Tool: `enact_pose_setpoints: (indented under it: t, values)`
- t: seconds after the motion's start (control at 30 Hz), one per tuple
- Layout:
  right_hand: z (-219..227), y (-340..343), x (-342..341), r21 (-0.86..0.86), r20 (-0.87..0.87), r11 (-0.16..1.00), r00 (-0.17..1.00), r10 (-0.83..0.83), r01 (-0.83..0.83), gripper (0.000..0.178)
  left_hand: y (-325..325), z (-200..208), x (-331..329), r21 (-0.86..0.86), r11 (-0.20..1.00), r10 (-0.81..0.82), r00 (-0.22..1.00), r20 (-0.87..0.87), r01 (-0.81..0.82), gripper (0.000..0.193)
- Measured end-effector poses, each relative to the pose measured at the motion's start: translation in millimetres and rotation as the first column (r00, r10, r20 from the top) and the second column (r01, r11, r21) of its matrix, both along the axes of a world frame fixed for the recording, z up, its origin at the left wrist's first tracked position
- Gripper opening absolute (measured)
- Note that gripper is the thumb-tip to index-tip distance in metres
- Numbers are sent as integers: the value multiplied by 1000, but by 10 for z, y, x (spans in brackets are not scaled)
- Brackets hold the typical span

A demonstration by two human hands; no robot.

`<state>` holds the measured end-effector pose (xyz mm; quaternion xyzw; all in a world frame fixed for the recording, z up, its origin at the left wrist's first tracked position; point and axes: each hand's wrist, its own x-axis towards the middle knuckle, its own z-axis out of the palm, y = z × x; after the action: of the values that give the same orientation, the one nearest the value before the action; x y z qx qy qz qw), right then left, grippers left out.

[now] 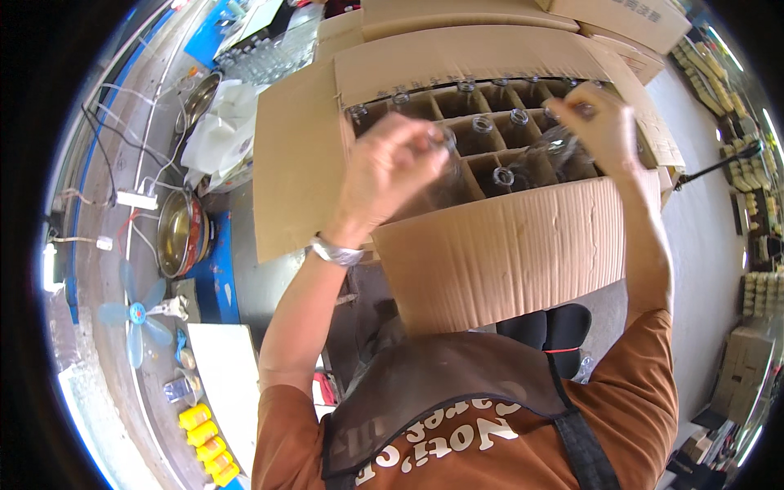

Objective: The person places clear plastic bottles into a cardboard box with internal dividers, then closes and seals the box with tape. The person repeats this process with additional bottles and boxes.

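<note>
Clearly, left hand and right hand each pinch a bottle between spread carton flaps.

Bright room from where I stand. White glare washes out the far left; light strips glow far right. Left grip and right grip motion-blurred. Carton interior shadowed, bottles glinting. Fisheye bends edges, black rim.

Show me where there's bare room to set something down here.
The white board looks bare between the yellow containers and the brown left sleeve; so does a grey table strip beside the left cardboard flap. Crowded: the divided carton, with glass bottles around the left hand and right hand.
</note>
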<state>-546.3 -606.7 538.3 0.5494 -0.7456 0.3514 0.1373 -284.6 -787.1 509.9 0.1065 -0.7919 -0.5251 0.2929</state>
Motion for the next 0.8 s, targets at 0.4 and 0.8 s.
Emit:
enact_pose_setpoints:
  t: [0.4, 0.8]
  values:
    - [1672, -1284, 1445, -92, -294, 864, 843, 451, -494, 23, -246, 1262, 2378, 194, 817, 560, 671, -485, -543, 21]
    - [456, -3923, 6133, 105, 26, 340, 344, 938, -935, 28, -742, -431, 6312, -321, -116, 992, -98, -74, -940, 24]
